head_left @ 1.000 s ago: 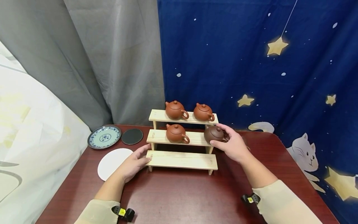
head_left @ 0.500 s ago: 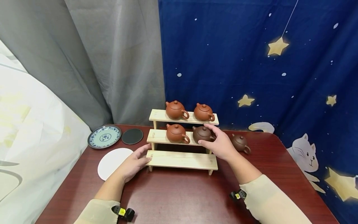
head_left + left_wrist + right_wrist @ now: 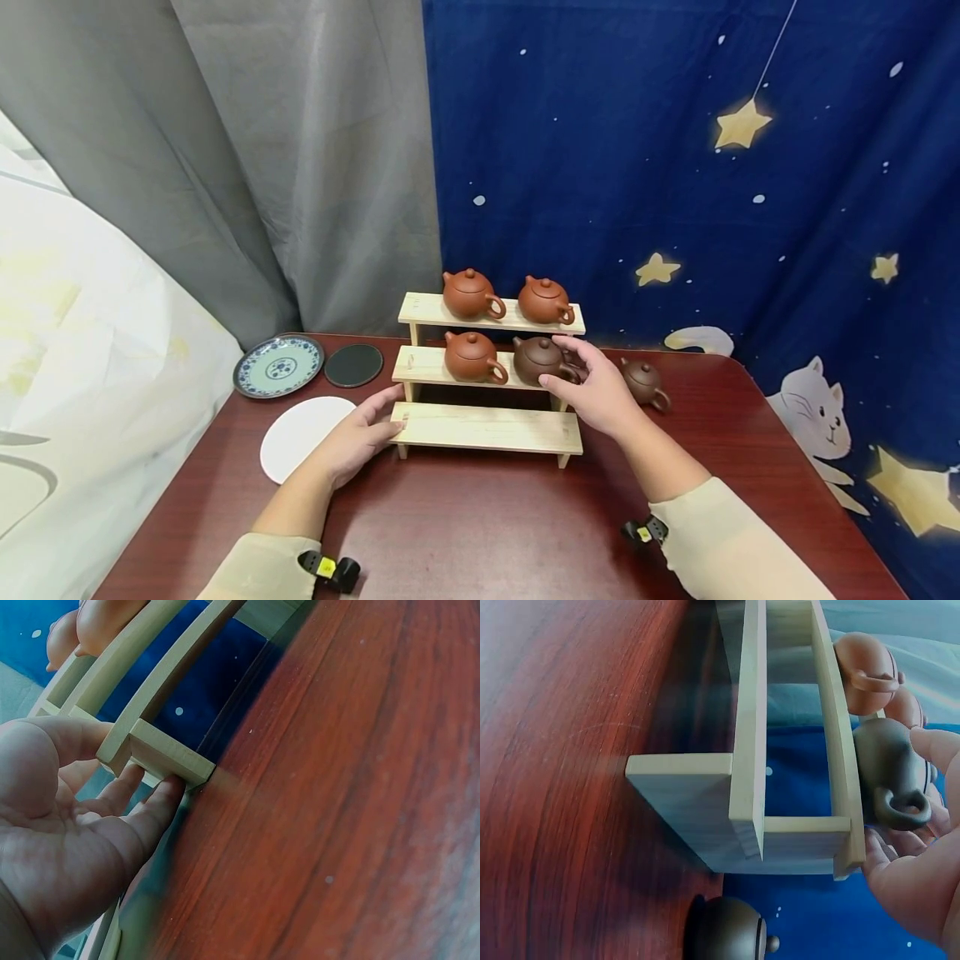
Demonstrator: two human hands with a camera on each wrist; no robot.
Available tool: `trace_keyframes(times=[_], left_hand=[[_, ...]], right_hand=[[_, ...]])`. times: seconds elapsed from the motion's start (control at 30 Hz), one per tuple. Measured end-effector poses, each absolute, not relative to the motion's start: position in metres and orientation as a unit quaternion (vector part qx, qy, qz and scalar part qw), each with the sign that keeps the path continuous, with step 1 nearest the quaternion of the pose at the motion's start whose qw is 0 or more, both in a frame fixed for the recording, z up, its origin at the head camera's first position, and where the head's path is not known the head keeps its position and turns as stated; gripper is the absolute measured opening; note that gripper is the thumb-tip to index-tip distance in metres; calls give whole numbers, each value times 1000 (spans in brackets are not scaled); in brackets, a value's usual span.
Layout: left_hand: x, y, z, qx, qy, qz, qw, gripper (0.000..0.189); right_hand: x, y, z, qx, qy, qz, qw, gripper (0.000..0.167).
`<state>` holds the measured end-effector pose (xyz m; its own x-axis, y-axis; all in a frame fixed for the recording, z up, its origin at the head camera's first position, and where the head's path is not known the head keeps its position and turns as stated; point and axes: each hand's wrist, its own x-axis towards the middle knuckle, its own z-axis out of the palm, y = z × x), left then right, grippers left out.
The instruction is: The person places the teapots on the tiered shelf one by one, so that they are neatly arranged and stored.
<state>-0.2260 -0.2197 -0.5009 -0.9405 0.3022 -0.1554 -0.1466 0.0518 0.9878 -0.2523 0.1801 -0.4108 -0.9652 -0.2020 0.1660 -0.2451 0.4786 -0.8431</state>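
A dark brown teapot (image 3: 537,360) sits on the right part of the middle tier of a pale wooden three-step stand (image 3: 486,427). My right hand (image 3: 596,392) is around its handle side, thumb in front and forefinger behind. In the right wrist view the fingers (image 3: 922,838) show spread near the handle, set back from the body's widest part. With my left hand (image 3: 360,437) I hold the left end of the lowest tier. The left wrist view has its fingertips (image 3: 171,789) against the stand's end leg. An orange-brown teapot (image 3: 471,357) stands left of the dark one.
Two more orange-brown teapots (image 3: 468,294) occupy the top tier. Another dark teapot (image 3: 643,383) stands on the red-brown table (image 3: 480,533) to the right. At left lie a blue-patterned plate (image 3: 279,367), a black disc (image 3: 354,366) and a white round plate (image 3: 303,437). Curtains hang behind.
My right hand has carried the dark teapot leftward along the middle tier, then drawn slightly back right from it. The second dark teapot has come into fuller view. The left hand stays put.
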Motion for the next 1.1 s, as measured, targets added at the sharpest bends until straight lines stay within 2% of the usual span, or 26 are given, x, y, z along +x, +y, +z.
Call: trace_keyframes(times=[0.17, 0.47, 0.83, 1.1], left_hand=[[-227, -221, -501, 53, 707, 686, 165, 70], [-225, -221, -500, 52, 714, 678, 166, 69], [-225, -221, -499, 53, 711, 680, 167, 69], [-226, -221, -501, 56, 707, 685, 168, 70]], right_hand=[[-247, 189, -412, 133, -846, 515, 36, 64], [-244, 225, -422, 111, -854, 500, 92, 55], [-249, 275, -432, 70, -869, 476, 114, 57], [-253, 301, -437, 36, -888, 446, 104, 65]])
